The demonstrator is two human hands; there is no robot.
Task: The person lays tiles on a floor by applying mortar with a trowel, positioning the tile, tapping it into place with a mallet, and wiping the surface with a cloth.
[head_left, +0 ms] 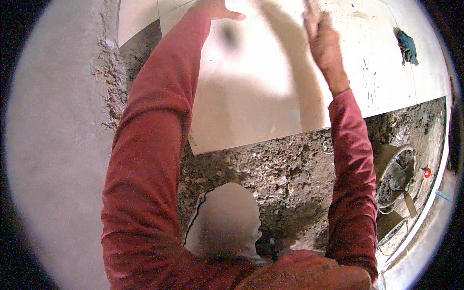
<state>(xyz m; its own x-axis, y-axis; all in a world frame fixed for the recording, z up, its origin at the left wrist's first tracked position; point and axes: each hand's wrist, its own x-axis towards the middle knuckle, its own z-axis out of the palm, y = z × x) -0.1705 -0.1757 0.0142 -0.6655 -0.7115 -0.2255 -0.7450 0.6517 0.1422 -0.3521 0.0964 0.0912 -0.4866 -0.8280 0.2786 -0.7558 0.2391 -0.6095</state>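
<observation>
beneath left hand [216, 8], thumb spread wide, and right hand [325, 43], curled, cannot tell around what: cream floor tile [251, 101], near edge closer to right, long axis unclear.

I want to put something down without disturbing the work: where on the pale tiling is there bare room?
The near part of the pale tile is bare, bordered by the left sleeve, the right hand and the rubble. It's more crowded at right: dark specks and a crumpled cloth on the tiling, a bucket beyond.
</observation>
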